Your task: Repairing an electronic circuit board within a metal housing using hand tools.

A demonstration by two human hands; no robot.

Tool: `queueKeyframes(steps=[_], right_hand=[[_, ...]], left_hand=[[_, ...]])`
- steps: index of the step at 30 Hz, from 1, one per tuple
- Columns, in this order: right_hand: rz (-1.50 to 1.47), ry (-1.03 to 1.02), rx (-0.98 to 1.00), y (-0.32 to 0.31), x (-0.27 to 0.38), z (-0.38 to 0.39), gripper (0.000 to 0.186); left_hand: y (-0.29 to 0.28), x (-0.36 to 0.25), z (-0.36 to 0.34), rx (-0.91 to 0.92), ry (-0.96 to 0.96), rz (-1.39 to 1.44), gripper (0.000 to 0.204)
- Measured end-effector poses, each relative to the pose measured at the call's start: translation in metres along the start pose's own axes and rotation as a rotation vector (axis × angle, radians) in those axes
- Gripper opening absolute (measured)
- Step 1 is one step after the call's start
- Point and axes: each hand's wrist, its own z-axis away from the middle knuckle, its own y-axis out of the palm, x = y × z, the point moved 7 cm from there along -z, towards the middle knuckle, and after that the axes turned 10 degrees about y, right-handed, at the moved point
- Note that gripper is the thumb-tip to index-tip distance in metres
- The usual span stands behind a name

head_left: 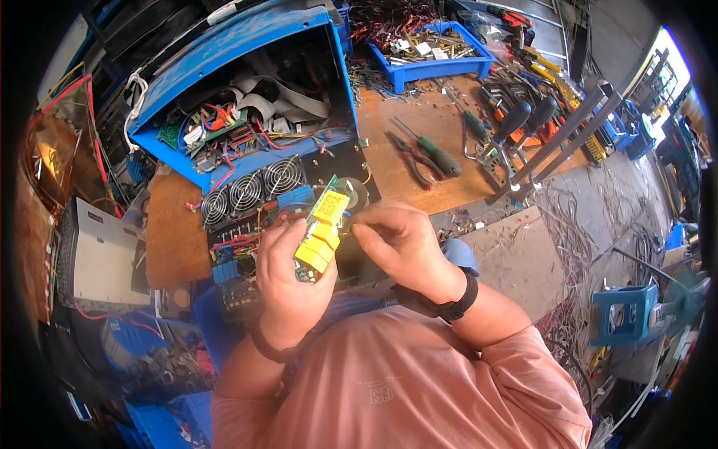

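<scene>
Left hand [288, 280] is gripping a small green circuit board carrying yellow box-shaped capacitors [320, 228] above the opened blue metal chassis [224, 90], its long axis running lower-left to upper-right, top end pointing away, while right hand [400, 239] is pinching its upper right edge.

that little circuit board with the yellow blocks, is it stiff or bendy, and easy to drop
The circuit board probably stays stiff: it juts straight from the left hand without sagging. The bulky yellow blocks likely make it top-heavy for its size. The right hand steadies its edge, so grip seems secure.
</scene>
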Motion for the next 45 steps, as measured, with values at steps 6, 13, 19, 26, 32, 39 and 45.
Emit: queueKeyframes(steps=[6, 13, 19, 26, 32, 39, 45], right_hand=[[0.178, -0.087, -0.050, 0.002, 0.006, -0.002, 0.009], [0.176, 0.027, 0.064, 0.003, -0.004, -0.009, 0.012], [0.082, 0.111, 0.110, -0.013, -0.010, -0.017, 0.024], [0.053, -0.216, 0.181, -0.007, 0.004, -0.013, 0.057], [-0.026, -0.020, 0.204, -0.006, -0.010, -0.011, 0.052], [-0.013, -0.042, 0.169, -0.009, -0.001, -0.008, 0.048], [-0.033, -0.085, 0.135, -0.010, 0.006, -0.006, 0.049]], left_hand=[[0.005, -0.003, 0.000, 0.028, 0.028, -0.004, 0.064], [0.009, 0.004, -0.001, 0.069, -0.109, 0.026, 0.061], [0.020, 0.040, 0.015, 0.022, -0.755, 0.620, 0.044], [0.035, 0.050, 0.021, 0.068, -0.997, 1.061, 0.035], [0.041, 0.046, 0.025, 0.079, -1.070, 1.205, 0.029], [0.040, 0.045, 0.029, 0.080, -1.042, 1.252, 0.028], [0.045, 0.048, 0.036, 0.059, -0.985, 1.324, 0.034]])
